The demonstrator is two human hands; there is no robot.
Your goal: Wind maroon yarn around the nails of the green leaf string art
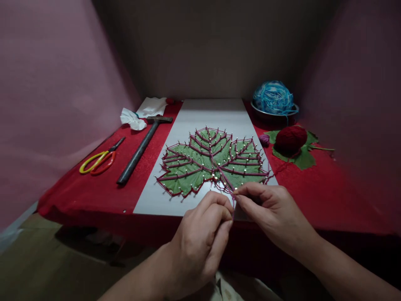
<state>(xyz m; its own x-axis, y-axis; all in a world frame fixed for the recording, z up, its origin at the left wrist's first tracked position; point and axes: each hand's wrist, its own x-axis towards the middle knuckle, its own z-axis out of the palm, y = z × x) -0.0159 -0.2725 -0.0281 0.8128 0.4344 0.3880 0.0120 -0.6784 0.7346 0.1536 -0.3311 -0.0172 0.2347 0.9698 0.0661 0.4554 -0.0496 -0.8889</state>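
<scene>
A green leaf (199, 155) lies on a white board (216, 113), ringed by several nails, with dark red and purple yarn strung along its edge and veins. At the board's near edge, below the leaf, my left hand (203, 234) is closed on a strand of purple yarn (233, 202). My right hand (275, 213) pinches the same yarn between thumb and forefinger, just beside the left fingers and close to the lower nails. Slack loops of yarn lie by the leaf's stem end. The left fingertips are partly hidden behind the hand.
Left on the red cloth (103, 192) lie scissors (99, 162), a hammer (140, 150) and crumpled white paper (133, 119). To the right are a dark red yarn ball (291, 139) on leaves, a small purple ball (264, 140), and blue yarn (273, 98) in a metal bowl (260, 113).
</scene>
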